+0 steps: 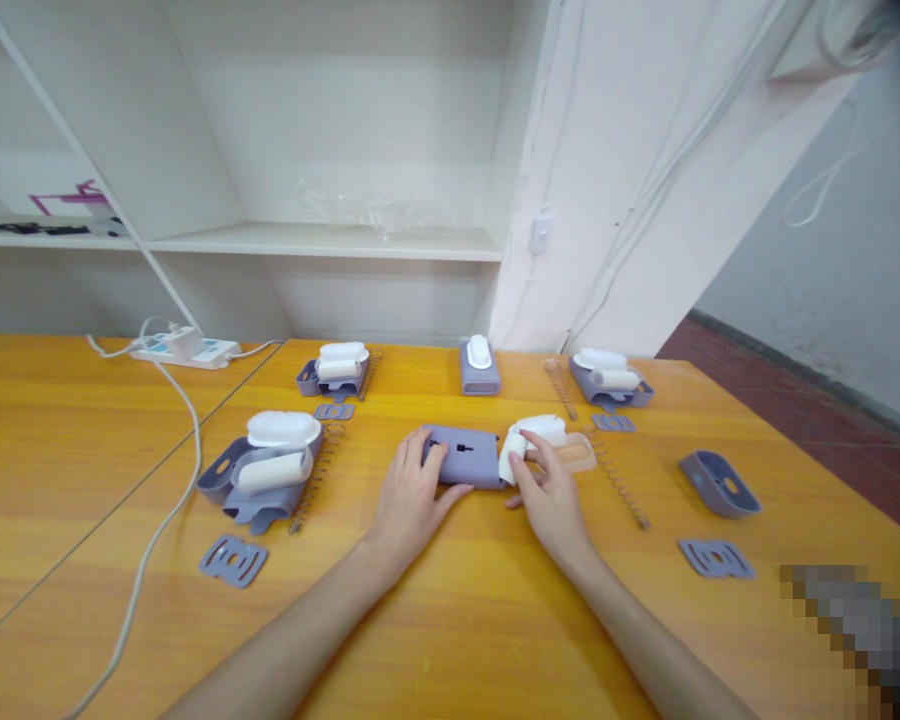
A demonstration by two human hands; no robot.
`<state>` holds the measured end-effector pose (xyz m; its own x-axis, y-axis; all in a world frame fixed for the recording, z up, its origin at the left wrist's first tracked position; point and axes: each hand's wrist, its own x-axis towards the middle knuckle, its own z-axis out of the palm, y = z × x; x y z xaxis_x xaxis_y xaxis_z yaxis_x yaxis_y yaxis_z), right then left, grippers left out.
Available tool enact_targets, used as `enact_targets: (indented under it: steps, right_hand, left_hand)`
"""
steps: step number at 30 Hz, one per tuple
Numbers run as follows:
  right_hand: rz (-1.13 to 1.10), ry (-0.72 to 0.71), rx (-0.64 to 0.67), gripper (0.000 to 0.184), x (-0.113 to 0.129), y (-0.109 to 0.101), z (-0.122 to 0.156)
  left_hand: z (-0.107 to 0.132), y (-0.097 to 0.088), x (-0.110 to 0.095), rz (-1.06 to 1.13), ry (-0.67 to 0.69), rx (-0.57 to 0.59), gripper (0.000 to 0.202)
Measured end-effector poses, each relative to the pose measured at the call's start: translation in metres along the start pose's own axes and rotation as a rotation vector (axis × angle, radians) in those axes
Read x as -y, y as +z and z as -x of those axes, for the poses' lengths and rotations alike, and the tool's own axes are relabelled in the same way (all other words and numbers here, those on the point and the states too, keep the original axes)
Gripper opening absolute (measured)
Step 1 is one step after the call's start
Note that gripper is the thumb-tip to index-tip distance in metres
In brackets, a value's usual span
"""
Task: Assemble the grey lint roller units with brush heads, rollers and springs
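Note:
My left hand (411,492) grips the left end of a purple-grey plastic housing (474,462), which lies on the table with small dark slots facing up. At the housing's right end, my right hand (551,495) pinches a white cylinder (511,458) between thumb and fingers. Whether the cylinder is partly inside the housing, I cannot tell. Just behind the right fingers lie a white oval piece (541,430) and a translucent oval cover (577,453). A long coil spring (621,490) stretches over the table to the right of that hand.
Part sets stand at left (276,470), back left (337,368) and back right (611,378). A closed unit (480,372) stands at the back. To the right are a purple-grey cup (720,485) and flat plate (716,559). A white cable (146,560) runs from a power strip (187,347).

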<state>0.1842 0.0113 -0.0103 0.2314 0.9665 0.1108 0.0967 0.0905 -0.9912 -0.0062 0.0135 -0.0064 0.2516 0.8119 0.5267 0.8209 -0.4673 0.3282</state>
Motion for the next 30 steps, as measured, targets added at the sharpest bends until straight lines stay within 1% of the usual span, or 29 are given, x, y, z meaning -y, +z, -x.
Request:
enact_targets:
  steps: [4,11,13,17,19,23,26,28,30]
  right_hand:
    - [0.018,0.008,0.039,0.061,-0.0007,0.0002,-0.0016]
    - [0.058,-0.007,0.013,0.058,-0.0022,0.0007,0.0000]
    - [0.119,-0.046,0.002,0.052,-0.0014,0.0011,0.0019]
    - [0.270,-0.212,-0.055,0.038,0.0005,0.0015,0.0039]
    - [0.295,-0.239,-0.070,0.036,0.0002,0.0013,0.0033]
    - [0.229,-0.149,-0.040,0.039,-0.0028,0.0001,0.0010]
    - [0.172,-0.072,-0.002,0.045,-0.0043,-0.0006,-0.0001]
    - [0.172,-0.062,0.014,0.049,-0.0042,-0.0006,-0.0006]
    - [0.213,-0.081,0.027,0.050,-0.0037,-0.0005,-0.0014]
  left_hand:
    - [0.0000,-0.0001,-0.0001,0.008,0.002,-0.004,0.042]
    - [0.0007,0.0005,0.0000,0.007,0.000,0.005,0.043]
    - [0.0006,0.0004,0.0002,0.011,-0.001,0.004,0.043]
    - [0.0005,-0.0005,0.0000,0.018,-0.007,0.015,0.043]
    - [0.0007,-0.0008,-0.0001,0.014,-0.006,0.014,0.043]
    - [0.0010,-0.0002,0.0001,0.003,-0.007,0.013,0.043]
    - [0.0011,0.0003,-0.0001,0.003,-0.008,0.018,0.043]
    - [0.0011,0.0002,-0.0007,0.006,-0.008,0.022,0.043]
    - [0.0010,-0.0003,-0.0013,0.005,-0.008,0.028,0.042]
